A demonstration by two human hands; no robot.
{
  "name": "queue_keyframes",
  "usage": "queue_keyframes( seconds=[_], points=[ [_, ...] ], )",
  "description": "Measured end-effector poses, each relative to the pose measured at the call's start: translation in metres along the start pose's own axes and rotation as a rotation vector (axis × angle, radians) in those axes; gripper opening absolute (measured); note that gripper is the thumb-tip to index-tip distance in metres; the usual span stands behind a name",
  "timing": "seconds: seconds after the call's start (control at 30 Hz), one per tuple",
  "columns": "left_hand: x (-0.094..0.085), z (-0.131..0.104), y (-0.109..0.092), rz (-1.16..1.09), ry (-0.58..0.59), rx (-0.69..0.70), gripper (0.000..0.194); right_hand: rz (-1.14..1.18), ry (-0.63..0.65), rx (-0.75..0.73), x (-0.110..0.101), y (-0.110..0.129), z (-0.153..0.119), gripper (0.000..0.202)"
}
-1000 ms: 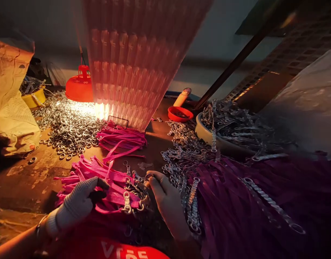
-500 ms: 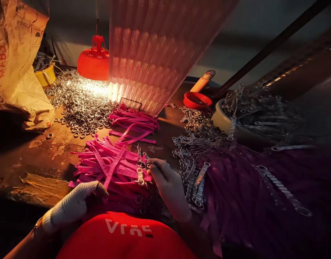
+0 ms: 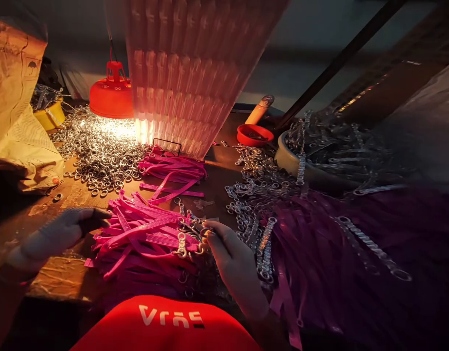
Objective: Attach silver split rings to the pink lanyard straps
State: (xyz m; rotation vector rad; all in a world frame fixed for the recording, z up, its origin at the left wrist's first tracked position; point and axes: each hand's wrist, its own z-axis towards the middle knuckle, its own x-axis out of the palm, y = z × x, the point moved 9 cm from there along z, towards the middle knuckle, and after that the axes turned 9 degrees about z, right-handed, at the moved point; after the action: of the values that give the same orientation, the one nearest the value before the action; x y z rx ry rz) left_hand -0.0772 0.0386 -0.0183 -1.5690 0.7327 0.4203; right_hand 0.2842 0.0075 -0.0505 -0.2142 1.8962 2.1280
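A heap of pink straps (image 3: 144, 234) with metal clasps at their ends lies on the wooden table in front of me. My left hand (image 3: 52, 236), in a white knit glove, rests at the left edge of the heap with its fingertips at the strap ends. My right hand (image 3: 235, 263), also gloved, pinches the metal clasps (image 3: 190, 239) at the heap's right end. A second small bundle of pink straps (image 3: 173, 168) lies further back.
Loose metal rings (image 3: 100, 156) spread under a red hanging lamp (image 3: 111, 95). A pile of clasps (image 3: 257, 185), a bowl of metal chains (image 3: 319, 151), a red dish (image 3: 254, 135), dark purple straps (image 3: 337, 253), a paper sack (image 3: 15, 122) and a ribbed translucent sheet (image 3: 188, 73) surround the work area.
My left hand has moved from the near side of the pink heap out to its left edge. My right hand stays on the clasps. The view has shifted slightly.
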Motion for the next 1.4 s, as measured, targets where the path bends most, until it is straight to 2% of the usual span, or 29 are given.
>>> queue_keyframes(
  seconds=[0.03,0.13,0.2,0.23,0.3,0.37,0.43,0.5,0.57,0.67,0.77,0.83,0.97,1.1,1.17,1.23,1.33,1.4],
  points=[
    [0.019,0.019,-0.015,0.075,0.022,0.04,0.033,-0.007,0.008,-0.02,0.002,0.001,0.001,0.029],
    [0.093,0.069,-0.062,0.3,0.097,0.216,0.031,-0.048,0.024,-0.11,0.009,0.01,0.005,0.026],
    [0.141,0.091,-0.08,0.523,0.174,0.268,0.022,-0.065,0.04,-0.172,0.011,0.016,0.006,0.025],
    [0.157,0.098,-0.084,0.578,0.197,0.263,0.018,-0.071,0.049,-0.196,0.011,0.019,0.006,0.025],
    [0.174,0.104,-0.091,0.613,0.213,0.257,0.014,-0.087,0.062,-0.23,0.01,0.021,0.006,0.026],
    [0.175,0.103,-0.095,0.575,0.203,0.268,0.013,-0.098,0.066,-0.25,0.01,0.021,0.007,0.026],
    [0.164,0.096,-0.099,0.522,0.173,0.289,0.015,-0.098,0.06,-0.272,0.011,0.023,0.008,0.026],
    [0.148,0.084,-0.1,0.322,0.142,0.269,0.021,-0.095,0.061,-0.303,0.016,0.028,0.011,0.024],
    [0.14,0.068,-0.093,-0.016,0.181,0.179,0.028,-0.093,0.085,-0.341,0.025,0.035,0.013,0.024],
    [0.148,0.04,-0.085,-0.467,0.312,0.045,0.028,-0.116,0.161,-0.39,0.042,0.048,0.015,0.025],
    [0.156,0.024,-0.08,-0.625,0.323,-0.028,0.021,-0.288,0.189,-0.436,0.054,0.057,0.013,0.023],
    [0.16,0.019,-0.078,-0.645,0.317,-0.042,0.025,-0.482,0.186,-0.488,0.06,0.061,0.009,0.02],
    [0.159,0.016,-0.083,-0.56,0.32,0.043,0.027,-0.772,0.204,-0.631,0.07,0.066,-0.004,0.022],
    [0.15,0.019,-0.094,-0.294,0.249,0.21,0.016,-0.807,0.181,-0.683,0.072,0.066,-0.009,0.024],
    [0.149,0.02,-0.103,-0.136,0.206,0.332,0.012,-0.823,0.148,-0.657,0.071,0.064,-0.007,0.024],
    [0.153,0.021,-0.106,-0.059,0.194,0.396,0.011,-0.834,0.135,-0.607,0.069,0.06,-0.003,0.023],
    [0.162,0.026,-0.09,-0.171,0.224,0.267,0.015,-0.753,0.157,-0.507,0.062,0.058,0.003,0.023],
    [0.164,0.029,-0.078,-0.282,0.183,0.154,0.018,-0.677,0.206,-0.439,0.058,0.058,0.007,0.029]
  ],
)
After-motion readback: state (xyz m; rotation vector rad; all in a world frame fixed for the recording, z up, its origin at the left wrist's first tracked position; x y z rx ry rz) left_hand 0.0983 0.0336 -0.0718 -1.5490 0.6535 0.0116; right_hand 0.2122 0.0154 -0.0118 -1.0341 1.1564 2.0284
